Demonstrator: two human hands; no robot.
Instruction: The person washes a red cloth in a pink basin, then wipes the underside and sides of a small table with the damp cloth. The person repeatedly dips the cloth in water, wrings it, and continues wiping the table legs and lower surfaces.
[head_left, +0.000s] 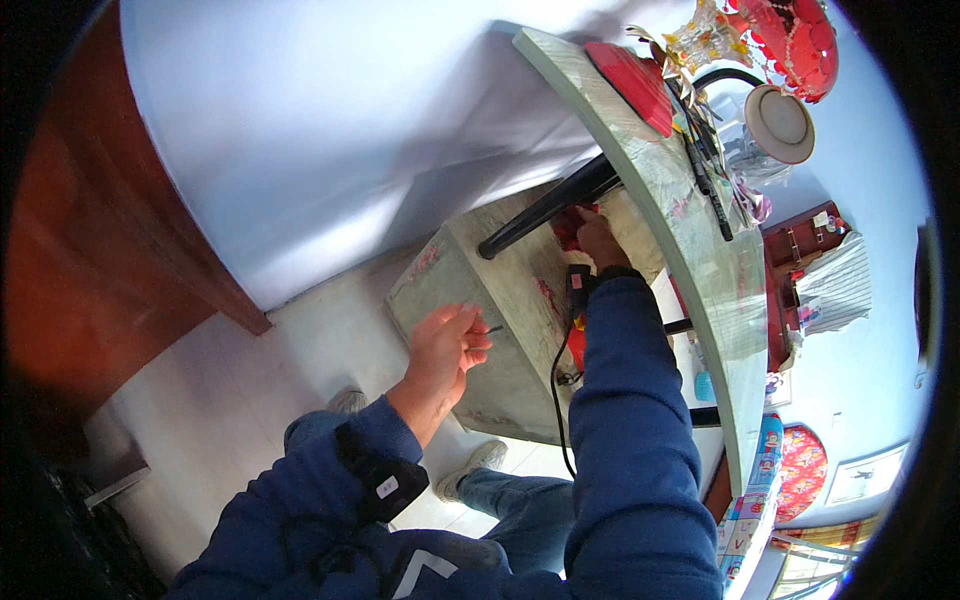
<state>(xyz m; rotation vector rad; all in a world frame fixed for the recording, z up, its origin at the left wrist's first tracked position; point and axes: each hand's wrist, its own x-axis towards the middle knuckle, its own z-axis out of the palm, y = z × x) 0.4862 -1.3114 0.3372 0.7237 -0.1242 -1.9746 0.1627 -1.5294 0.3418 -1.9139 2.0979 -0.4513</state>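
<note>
My left hand (439, 356) is above the near face of a low, marble-patterned cabinet (480, 330), its fingers closed on a thin dark rod (495, 329) too small to identify. My right hand (600, 238) reaches under the raised tabletop, onto the cabinet's lower surface. It touches a dark red item (568, 229) there; whether it grips this item is not clear. By my right wrist lies a black device (578, 285), with a red and yellow object (577, 341) beside it, partly hidden by my sleeve. A black cable (556, 382) hangs down over the cabinet's edge.
Black metal legs (551, 206) support the curved tabletop (641, 176). On it are a red box (634, 82), pens (705, 184), a lidded clear jar (778, 124) and a red beaded ornament (802, 45). Brown wooden furniture (97, 225) stands at the left, by the wall.
</note>
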